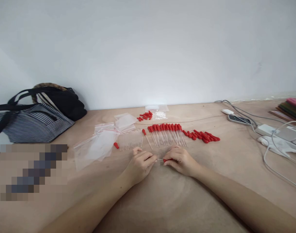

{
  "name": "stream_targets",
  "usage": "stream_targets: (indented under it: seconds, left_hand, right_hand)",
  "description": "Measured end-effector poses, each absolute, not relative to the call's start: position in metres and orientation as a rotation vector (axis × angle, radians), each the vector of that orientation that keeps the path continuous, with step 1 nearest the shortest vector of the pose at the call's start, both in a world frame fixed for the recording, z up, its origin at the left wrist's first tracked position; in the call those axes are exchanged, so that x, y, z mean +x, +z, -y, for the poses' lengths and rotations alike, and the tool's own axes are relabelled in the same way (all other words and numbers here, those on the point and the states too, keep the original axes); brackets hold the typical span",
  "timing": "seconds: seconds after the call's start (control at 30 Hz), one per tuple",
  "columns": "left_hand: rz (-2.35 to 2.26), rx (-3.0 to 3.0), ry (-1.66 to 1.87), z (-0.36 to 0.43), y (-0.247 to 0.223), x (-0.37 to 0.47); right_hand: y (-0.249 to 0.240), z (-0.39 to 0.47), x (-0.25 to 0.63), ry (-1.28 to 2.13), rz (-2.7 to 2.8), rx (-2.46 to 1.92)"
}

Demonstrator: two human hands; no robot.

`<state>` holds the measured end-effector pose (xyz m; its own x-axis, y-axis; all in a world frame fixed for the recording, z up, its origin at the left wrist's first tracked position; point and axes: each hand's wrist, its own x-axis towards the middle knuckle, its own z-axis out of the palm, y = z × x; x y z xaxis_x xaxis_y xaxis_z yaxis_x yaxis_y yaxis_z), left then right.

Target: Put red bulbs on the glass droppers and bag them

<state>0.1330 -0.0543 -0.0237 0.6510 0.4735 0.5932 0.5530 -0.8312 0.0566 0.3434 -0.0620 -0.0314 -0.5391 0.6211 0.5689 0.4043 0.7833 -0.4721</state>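
My left hand [142, 164] pinches a clear glass tube [159, 160] at the middle front. On its right end is a red rubber bulb [165, 160], held in the fingers of my right hand [179, 160]. Just beyond my hands lies a row of droppers with red bulbs [166, 127]. One more dropper [147, 138] lies slightly apart on their left. Further left are bare clear tubes [131, 139] side by side and a single red bulb [116, 145]. Loose red bulbs [206, 136] are scattered right of the row.
Clear zip bags [99, 144] lie at the left. Small red bulbs [145, 116] and thin clear tubes [159, 115] are near the wall. A striped bag [38, 124] stands far left. A phone [239, 119], cables and a power strip [281, 136] occupy the right.
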Motion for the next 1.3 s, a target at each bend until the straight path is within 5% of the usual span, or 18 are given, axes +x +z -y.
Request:
stream_targets:
  seconds: [1.07,1.3]
  left_hand:
    - [1.085,-2.638,-1.031,0.057,-0.014,0.138]
    - [1.875,-2.818,-1.134,0.022,0.014,0.137]
  right_hand:
    - [-0.025,0.066,0.351,0.331,1.982,-1.008]
    - [-0.025,0.062,0.365,0.289,1.936,-1.074]
